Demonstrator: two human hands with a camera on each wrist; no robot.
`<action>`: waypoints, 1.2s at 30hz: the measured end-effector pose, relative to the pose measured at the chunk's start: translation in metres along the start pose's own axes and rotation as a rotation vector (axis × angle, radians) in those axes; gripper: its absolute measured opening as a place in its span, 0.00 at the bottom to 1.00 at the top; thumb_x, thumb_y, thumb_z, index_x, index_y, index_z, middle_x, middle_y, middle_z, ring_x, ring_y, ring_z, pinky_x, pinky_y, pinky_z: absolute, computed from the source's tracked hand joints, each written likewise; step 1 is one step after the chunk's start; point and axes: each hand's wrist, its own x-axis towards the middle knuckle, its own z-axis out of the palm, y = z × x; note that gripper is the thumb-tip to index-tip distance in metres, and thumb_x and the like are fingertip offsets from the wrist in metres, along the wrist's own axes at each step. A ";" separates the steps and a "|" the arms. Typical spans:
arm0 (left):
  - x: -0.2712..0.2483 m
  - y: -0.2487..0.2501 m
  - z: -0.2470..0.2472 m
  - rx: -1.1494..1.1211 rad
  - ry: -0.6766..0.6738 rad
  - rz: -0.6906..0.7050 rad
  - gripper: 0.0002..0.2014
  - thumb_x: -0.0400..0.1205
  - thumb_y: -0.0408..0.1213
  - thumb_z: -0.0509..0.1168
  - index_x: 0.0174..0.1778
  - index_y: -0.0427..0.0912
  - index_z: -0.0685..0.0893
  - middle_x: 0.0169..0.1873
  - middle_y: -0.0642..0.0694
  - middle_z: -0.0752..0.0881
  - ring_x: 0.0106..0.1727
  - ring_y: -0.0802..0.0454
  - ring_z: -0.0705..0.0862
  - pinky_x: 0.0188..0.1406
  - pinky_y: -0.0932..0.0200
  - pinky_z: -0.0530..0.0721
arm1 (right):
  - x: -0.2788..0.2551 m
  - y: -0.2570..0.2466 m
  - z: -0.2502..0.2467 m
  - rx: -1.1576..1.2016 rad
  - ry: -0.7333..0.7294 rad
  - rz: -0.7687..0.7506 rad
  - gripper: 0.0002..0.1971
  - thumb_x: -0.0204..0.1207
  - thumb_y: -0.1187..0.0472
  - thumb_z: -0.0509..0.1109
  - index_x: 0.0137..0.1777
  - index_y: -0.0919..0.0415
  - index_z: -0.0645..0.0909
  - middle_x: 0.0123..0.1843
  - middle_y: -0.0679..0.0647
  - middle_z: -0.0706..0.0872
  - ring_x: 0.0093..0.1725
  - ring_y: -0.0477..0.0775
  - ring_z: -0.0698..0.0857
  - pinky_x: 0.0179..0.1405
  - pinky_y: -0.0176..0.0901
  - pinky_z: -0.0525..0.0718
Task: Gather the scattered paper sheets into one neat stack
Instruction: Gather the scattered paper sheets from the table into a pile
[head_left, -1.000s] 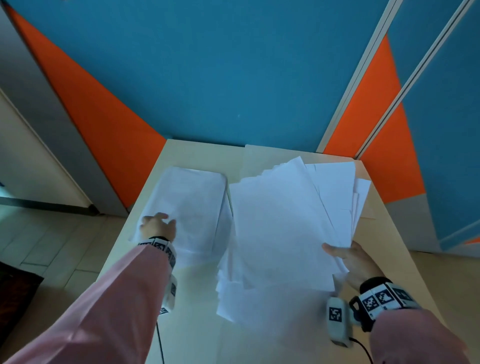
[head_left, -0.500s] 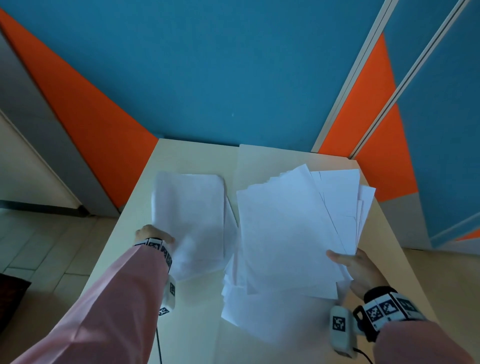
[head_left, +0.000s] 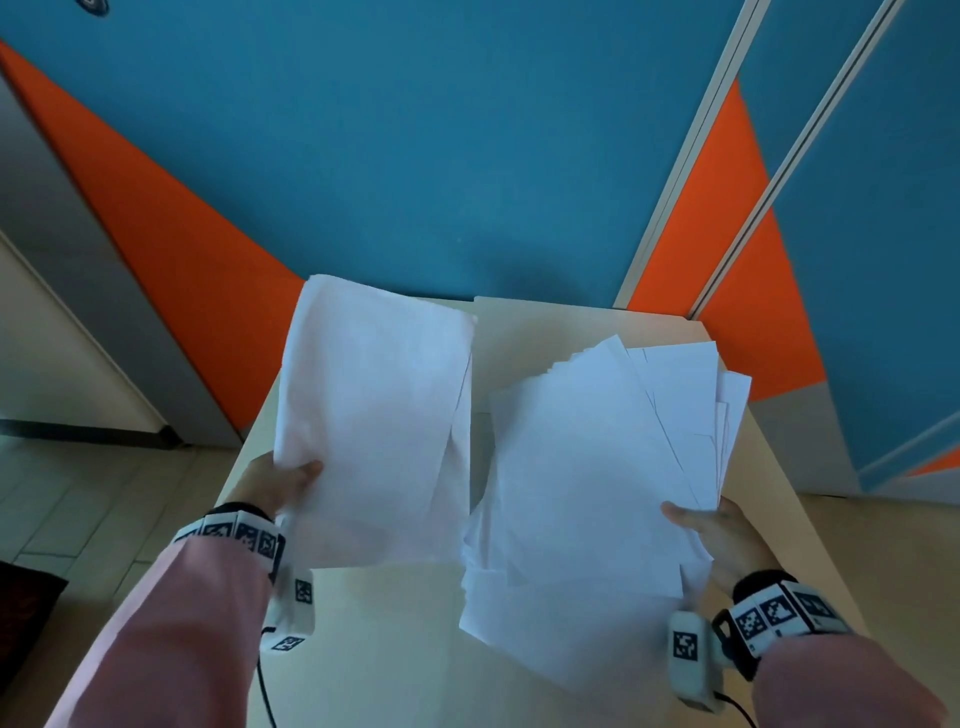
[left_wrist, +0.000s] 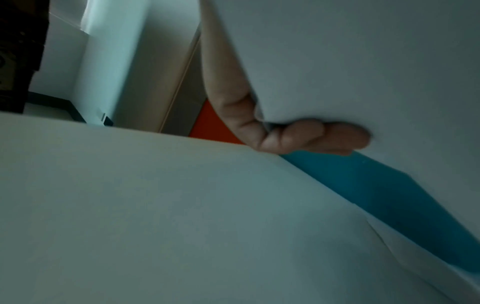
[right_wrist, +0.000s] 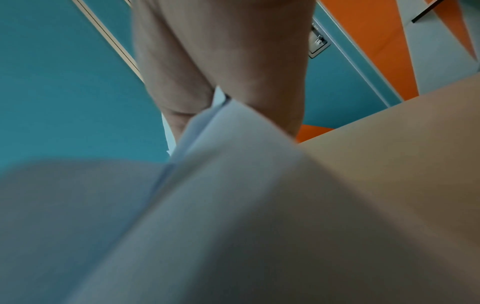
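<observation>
My left hand (head_left: 280, 480) grips a small bundle of white sheets (head_left: 371, 415) by its near left edge and holds it tilted up above the left half of the table. In the left wrist view its fingers (left_wrist: 311, 135) curl under the lifted bundle (left_wrist: 363, 72). My right hand (head_left: 711, 530) pinches the right edge of a larger fanned pile of white sheets (head_left: 587, 467), thumb on top. That pile spreads over the right half of the table, with corners sticking out at the far right. The right wrist view shows the paper edge (right_wrist: 207, 164) between thumb and fingers.
The light wooden table (head_left: 405, 639) ends at a blue and orange wall (head_left: 441, 156) at the back. Floor tiles (head_left: 104, 499) lie beyond its left edge and more floor past its right edge. Bare tabletop shows near me in the middle.
My left hand has taken hold of the left bundle and lifted it off the table, tilting it up. The right hand stays on the fanned pile's edge.
</observation>
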 end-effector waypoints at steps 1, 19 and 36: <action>-0.003 0.000 -0.004 -0.029 -0.025 0.005 0.23 0.77 0.38 0.70 0.63 0.29 0.78 0.56 0.31 0.84 0.56 0.33 0.83 0.63 0.40 0.79 | -0.002 0.000 0.002 -0.015 0.012 -0.021 0.25 0.69 0.63 0.77 0.63 0.71 0.74 0.65 0.58 0.81 0.66 0.60 0.77 0.74 0.58 0.70; -0.031 0.032 -0.017 -0.201 -0.087 -0.011 0.32 0.71 0.48 0.74 0.65 0.32 0.77 0.57 0.32 0.85 0.56 0.32 0.84 0.62 0.37 0.81 | -0.034 -0.022 -0.010 0.010 0.039 -0.099 0.31 0.73 0.61 0.74 0.75 0.61 0.68 0.70 0.54 0.76 0.74 0.64 0.72 0.73 0.66 0.70; -0.101 0.014 0.085 -0.328 -0.522 0.221 0.40 0.44 0.38 0.82 0.56 0.40 0.83 0.54 0.34 0.88 0.57 0.34 0.86 0.57 0.39 0.85 | -0.066 -0.021 0.043 0.049 -0.197 -0.103 0.41 0.75 0.40 0.64 0.82 0.62 0.58 0.83 0.55 0.62 0.82 0.57 0.60 0.80 0.51 0.55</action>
